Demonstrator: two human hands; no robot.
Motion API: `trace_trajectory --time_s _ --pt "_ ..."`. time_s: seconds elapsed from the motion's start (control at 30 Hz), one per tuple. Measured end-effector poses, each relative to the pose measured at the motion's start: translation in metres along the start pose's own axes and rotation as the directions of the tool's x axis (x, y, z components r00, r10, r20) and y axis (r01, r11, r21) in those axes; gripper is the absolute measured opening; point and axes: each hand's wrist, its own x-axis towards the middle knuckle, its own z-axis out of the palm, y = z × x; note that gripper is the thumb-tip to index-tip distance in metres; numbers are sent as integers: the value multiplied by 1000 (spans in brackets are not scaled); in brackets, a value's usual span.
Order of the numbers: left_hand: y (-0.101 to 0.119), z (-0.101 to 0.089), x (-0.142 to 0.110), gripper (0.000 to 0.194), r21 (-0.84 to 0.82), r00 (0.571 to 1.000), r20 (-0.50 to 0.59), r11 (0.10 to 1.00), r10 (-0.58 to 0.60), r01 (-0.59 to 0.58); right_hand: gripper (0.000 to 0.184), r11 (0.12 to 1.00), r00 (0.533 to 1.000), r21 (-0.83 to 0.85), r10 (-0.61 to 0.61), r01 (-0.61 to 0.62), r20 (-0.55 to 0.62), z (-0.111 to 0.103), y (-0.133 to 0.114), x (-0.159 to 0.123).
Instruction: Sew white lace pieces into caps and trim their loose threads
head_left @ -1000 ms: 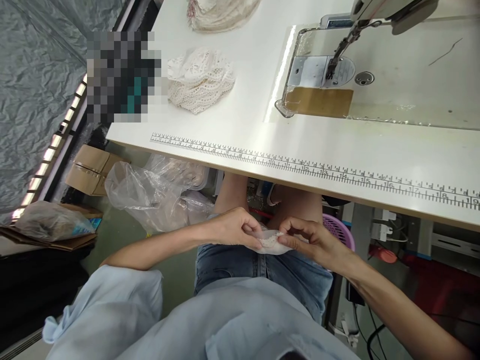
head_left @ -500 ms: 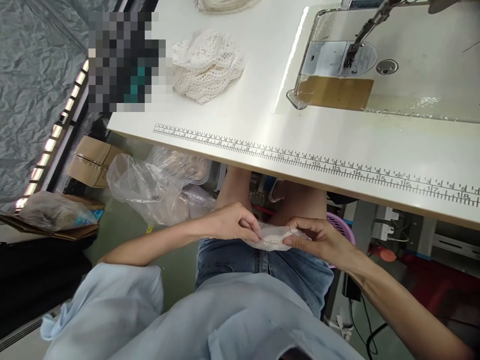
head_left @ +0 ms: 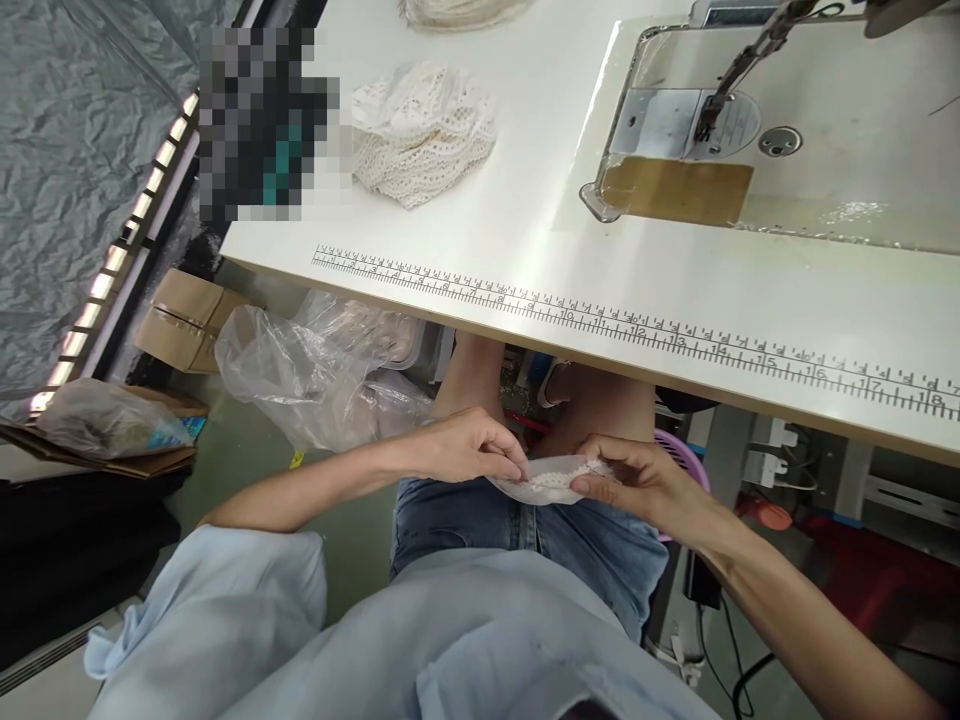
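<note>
A small piece of sheer white fabric with lace trim (head_left: 546,484) is stretched between my two hands, just above my lap. My left hand (head_left: 487,447) pinches its left end between thumb and fingers. At the other end, my right hand (head_left: 626,474) grips the fabric, thumb in front and fingers behind. Both hands are in front of the table edge and below it. On the table lies a heap of cream lace (head_left: 424,135), apart from my hands.
The white table (head_left: 517,230) has a printed ruler (head_left: 600,318) along its front edge. A sewing machine (head_left: 709,125) stands at the upper right. Below are plastic bags (head_left: 300,375), a cardboard box (head_left: 187,318) and a purple basket (head_left: 686,460). Another lace bundle (head_left: 465,10) lies at the back.
The view has shifted slightly, so the table and machine sit a little farther right. Both hands keep their hold on the lace-trimmed fabric, nearly in the same place.
</note>
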Motion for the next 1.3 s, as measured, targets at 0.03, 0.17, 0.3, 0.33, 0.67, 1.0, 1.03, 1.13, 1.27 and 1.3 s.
trace_trajectory --time_s 0.03,0.17,0.3,0.33,0.67,1.0,1.03,1.13,1.27,1.3 --pt "0 0 0 22 -10 1000 2 1000 8 -8 25 1000 1000 -1 -9 9 0 0 0 0" --pt "-1 0 0 21 -68 999 15 997 33 -32 25 999 999 17 -32 32 -13 1 1 0" --pt "-2 0 0 23 -107 997 61 994 42 -35 25 999 999 26 -37 37 -28 2 3 2" --pt "-2 1 0 25 -111 997 66 993 49 -41 25 999 999 31 -37 38 -30 2 4 2" --pt "2 12 12 23 -58 999 -48 998 25 -28 24 998 999 52 -15 17 -42 1 6 0" --pt "-8 -2 10 23 -316 986 154 942 -66 112 27 994 1000 110 -11 13 -22 2 7 3" --pt "-10 -4 10 24 -345 984 167 931 -67 122 27 993 999 119 -8 12 -37 1 8 3" --pt "-17 -7 10 26 -395 983 165 908 -82 142 28 987 995 159 5 12 -103 -3 13 2" --pt "-23 -5 10 29 -372 987 151 921 -59 112 32 988 985 154 28 -1 -171 -5 16 -1" --pt "-24 -4 10 28 -352 989 136 930 -55 100 32 989 984 148 31 -5 -177 -5 16 -1"
